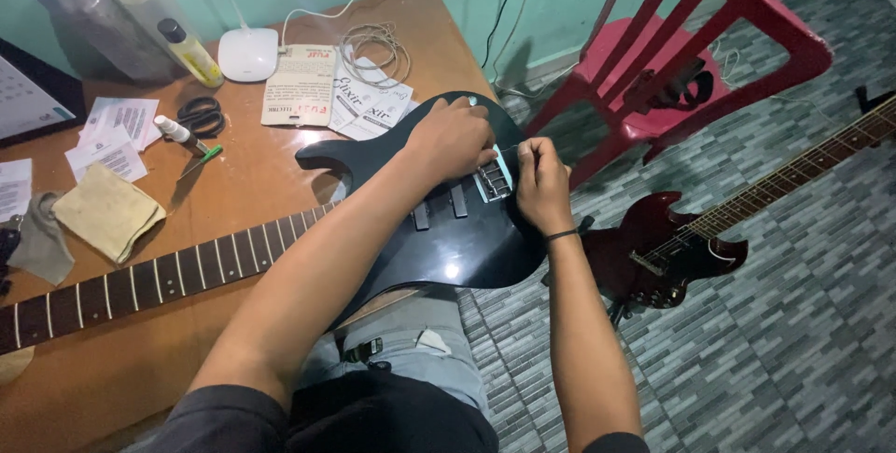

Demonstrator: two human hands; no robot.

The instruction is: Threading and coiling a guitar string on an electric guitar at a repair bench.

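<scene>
Wooden table (233, 182) under a pale green wall carries a black guitar (448, 238), its body hanging off the table edge over the person's lap and grey tiled floor. Left hand (455, 139) lies palm down on the body just beside the bridge (493, 178), fingers curled narrow; what its fingertips touch is hidden under the hand. Right hand (541, 187), at 3 o'clock from the left, is pinched shut on something thin near the bridge, perhaps a string end, too fine to make out. A dark band sits on that wrist. The neck (159, 280) runs toward 8 o'clock and is cut off by the left frame edge.

Toward 10 o'clock on the table lie paper packets (336, 89), coiled strings (375, 42), scissors (201, 115), a small white bottle (173, 128), a yellow bottle (191, 52) and a tan cloth (107, 212). A large blurred container stands at the far corner, hard to identify.

At 3 o'clock on the floor lies a red guitar (672, 248), its head out of frame. At 1 o'clock stands a red chair (709, 33) with a dark strap on its seat.
</scene>
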